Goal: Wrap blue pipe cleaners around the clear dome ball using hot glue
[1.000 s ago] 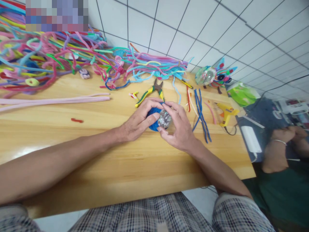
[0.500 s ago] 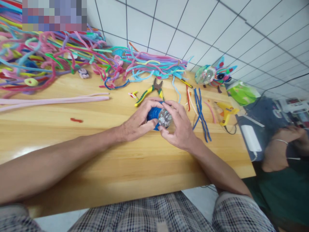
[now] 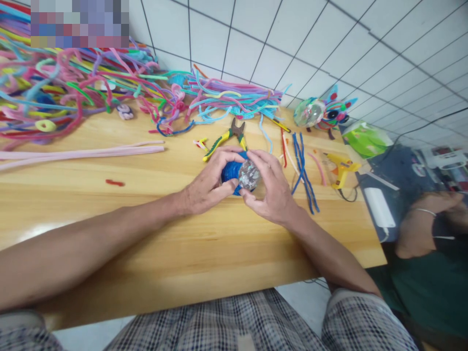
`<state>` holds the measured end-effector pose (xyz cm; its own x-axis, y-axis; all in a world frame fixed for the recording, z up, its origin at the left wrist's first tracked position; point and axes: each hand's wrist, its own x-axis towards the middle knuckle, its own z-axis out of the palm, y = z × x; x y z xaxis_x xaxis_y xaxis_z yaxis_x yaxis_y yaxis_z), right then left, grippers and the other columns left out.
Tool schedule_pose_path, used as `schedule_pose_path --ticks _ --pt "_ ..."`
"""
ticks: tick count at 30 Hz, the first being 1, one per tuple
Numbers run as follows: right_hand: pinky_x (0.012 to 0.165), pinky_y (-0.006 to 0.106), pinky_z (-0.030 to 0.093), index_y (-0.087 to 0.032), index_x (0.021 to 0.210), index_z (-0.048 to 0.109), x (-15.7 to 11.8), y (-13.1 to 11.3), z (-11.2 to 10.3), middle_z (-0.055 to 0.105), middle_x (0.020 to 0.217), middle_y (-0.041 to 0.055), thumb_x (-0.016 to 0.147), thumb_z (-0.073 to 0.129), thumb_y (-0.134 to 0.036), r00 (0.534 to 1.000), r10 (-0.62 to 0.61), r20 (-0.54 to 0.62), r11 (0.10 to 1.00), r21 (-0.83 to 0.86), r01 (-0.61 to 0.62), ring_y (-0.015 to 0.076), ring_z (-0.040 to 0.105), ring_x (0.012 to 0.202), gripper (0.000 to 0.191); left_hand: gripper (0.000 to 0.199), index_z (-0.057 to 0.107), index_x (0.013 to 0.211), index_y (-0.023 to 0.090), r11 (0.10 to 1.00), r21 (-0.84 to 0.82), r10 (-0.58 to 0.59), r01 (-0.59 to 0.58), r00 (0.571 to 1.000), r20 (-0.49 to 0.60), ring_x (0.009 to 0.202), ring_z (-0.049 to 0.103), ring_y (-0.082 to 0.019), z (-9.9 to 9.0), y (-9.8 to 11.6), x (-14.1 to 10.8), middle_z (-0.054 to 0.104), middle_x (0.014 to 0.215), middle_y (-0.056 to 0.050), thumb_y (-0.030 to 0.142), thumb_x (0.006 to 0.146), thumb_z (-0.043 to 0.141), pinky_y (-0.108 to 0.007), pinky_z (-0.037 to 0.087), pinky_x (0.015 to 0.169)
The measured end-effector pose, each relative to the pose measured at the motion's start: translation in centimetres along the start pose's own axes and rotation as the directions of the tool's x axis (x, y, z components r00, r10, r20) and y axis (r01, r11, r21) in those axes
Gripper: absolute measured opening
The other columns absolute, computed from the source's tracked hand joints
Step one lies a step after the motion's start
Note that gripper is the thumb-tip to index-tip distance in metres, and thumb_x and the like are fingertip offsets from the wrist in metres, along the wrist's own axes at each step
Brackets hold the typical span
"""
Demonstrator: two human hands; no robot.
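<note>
Between my two hands, over the middle of the table, is a rounded object (image 3: 231,171) wrapped in blue, with a clear, glittery part (image 3: 249,174) facing right. My left hand (image 3: 209,184) grips its blue left side, thumb in front and fingers over the top. Around the clear right side curve the fingers and thumb of my right hand (image 3: 271,189). Pliers (image 3: 221,142) with yellow-green handles lie just beyond my hands. Blue pipe cleaners (image 3: 302,170) cross each other right of my right hand.
Heaps of coloured pipe cleaners (image 3: 54,92) cover the back left of the table (image 3: 175,263). A yellow glue gun (image 3: 341,170), a white box (image 3: 379,207) and a decorated figure (image 3: 331,114) are at the right. Another person's arm (image 3: 417,229) shows at the far right.
The view has shifted very slightly. Both hands keep the same hold on the blue-wrapped object, and the other person's hand at the far right has moved a little.
</note>
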<state>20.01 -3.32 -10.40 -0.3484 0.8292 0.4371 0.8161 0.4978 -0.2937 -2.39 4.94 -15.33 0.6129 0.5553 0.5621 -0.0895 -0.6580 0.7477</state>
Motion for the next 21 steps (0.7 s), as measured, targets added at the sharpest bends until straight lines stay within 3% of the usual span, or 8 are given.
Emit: schedule_pose_path --ticks 8,15,21 --pt "0.126 0.072 0.053 -0.026 0.167 0.041 -0.2 0.8 0.4 0.060 0.162 0.0204 0.091 0.076 -0.029 0.999 0.013 -0.045 1.000 0.019 -0.012 0.0428 0.060 0.153 0.084 0.042 0.051 0.149 0.026 0.994 0.109 0.019 -0.014 0.999 -0.043 0.156 0.051 -0.030 0.2 -0.2 -0.1 0.053 0.160 -0.017 0.055 0.119 0.051 -0.053 0.047 0.133" --pt "0.124 0.070 0.055 -0.025 0.164 0.045 -0.3 1.0 0.5 0.061 0.159 0.0212 0.093 0.076 -0.030 0.997 -0.023 -0.068 0.999 0.021 0.025 0.0415 0.062 0.151 0.078 0.037 0.050 0.150 0.026 0.991 0.124 0.055 -0.048 0.997 -0.050 0.156 0.050 -0.031 0.2 -0.1 -0.2 0.052 0.160 -0.017 0.043 0.117 0.055 -0.055 0.048 0.132" --pt "0.126 0.071 0.054 -0.027 0.167 0.044 -0.3 1.2 0.5 0.061 0.161 0.0196 0.092 0.077 -0.030 0.999 -0.019 -0.050 0.999 0.035 0.021 0.0422 0.061 0.152 0.082 0.037 0.050 0.149 0.026 0.987 0.150 0.059 -0.050 0.997 -0.053 0.154 0.051 -0.032 0.3 -0.2 -0.2 0.053 0.159 -0.017 0.044 0.117 0.055 -0.056 0.049 0.130"
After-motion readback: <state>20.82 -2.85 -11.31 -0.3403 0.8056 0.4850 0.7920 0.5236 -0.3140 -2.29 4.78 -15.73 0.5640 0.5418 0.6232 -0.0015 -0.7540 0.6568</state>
